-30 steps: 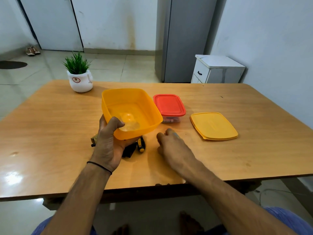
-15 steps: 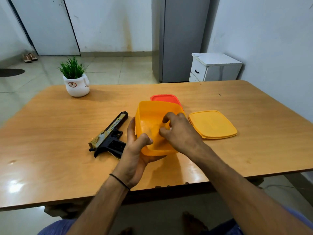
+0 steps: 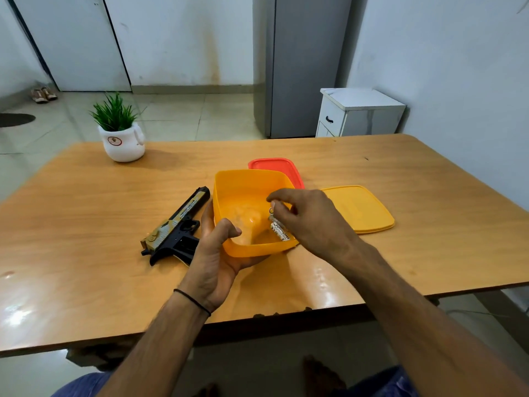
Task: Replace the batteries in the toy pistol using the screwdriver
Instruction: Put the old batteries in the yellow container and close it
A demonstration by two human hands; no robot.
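Two bare hands are in view over a wooden table (image 3: 86, 224), seen from above and behind. Left hand (image 3: 217, 253): grips the near left corner of an open yellow container (image 3: 246, 176), with the thumb hooked over the rim into the inside and the palm and fingers against the outer wall and underside. A thin black band (image 3: 191, 300) circles that wrist. Whether the container's base rests on the table cannot be told. Right hand (image 3: 312, 222): reaches in over the container's right side with fingers curled, pinching white-labelled batteries (image 3: 281, 231) between thumb and fingertips. The cells hang at a slant inside the container, metal end uppermost; their exact count cannot be told. Toy pistol (image 3: 177, 227): lies flat on the table just left of the container and just beside the left hand. Its black grip is toward the person, and its tan-and-black barrel points away, with the muzzle near the container's left wall. A red-lidded box (image 3: 274, 166) sits directly behind the container, largely hidden by it. A yellow lid (image 3: 360, 207) lies flat on the table to the right of the right hand. A potted plant (image 3: 120, 133) in a white pot stands at the far left of the table, well apart from the rest. Beyond the table are a tall grey cabinet (image 3: 297, 67) and a small white cabinet (image 3: 357, 113) against the wall.
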